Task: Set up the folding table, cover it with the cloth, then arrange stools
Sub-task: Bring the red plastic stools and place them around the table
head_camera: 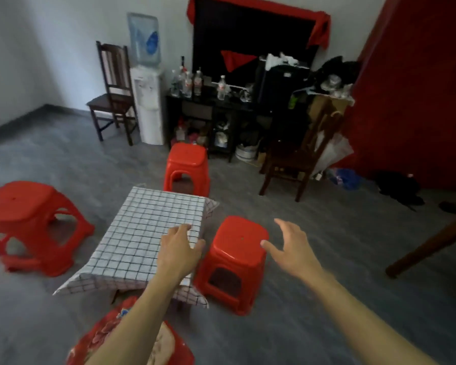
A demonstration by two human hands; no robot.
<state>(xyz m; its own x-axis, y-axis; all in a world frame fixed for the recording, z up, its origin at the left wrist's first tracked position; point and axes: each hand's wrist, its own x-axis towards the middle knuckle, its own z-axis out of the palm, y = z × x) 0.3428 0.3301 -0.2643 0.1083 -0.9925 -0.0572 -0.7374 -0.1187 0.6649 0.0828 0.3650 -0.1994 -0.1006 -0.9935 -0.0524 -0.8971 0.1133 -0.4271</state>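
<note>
A low folding table stands on the floor under a white cloth with a dark grid (142, 233), whose corners hang over the edges. Red plastic stools stand around it: one at the far end (187, 164), one to the left (29, 222), one to the right (234, 256). A stool with a patterned red seat (108, 335) sits at the near end, partly behind my left arm. My left hand (179, 248) rests flat on the cloth at the table's right edge. My right hand (290, 248) hovers open, fingers spread, just right of the right stool.
A dark wooden chair (113, 96) and a water dispenser (146, 101) stand by the back wall. A cluttered black cabinet (211, 114) and another wooden chair (298, 159) stand behind the table. A brown wooden leg (429, 246) juts in at the right. Grey floor lies all around.
</note>
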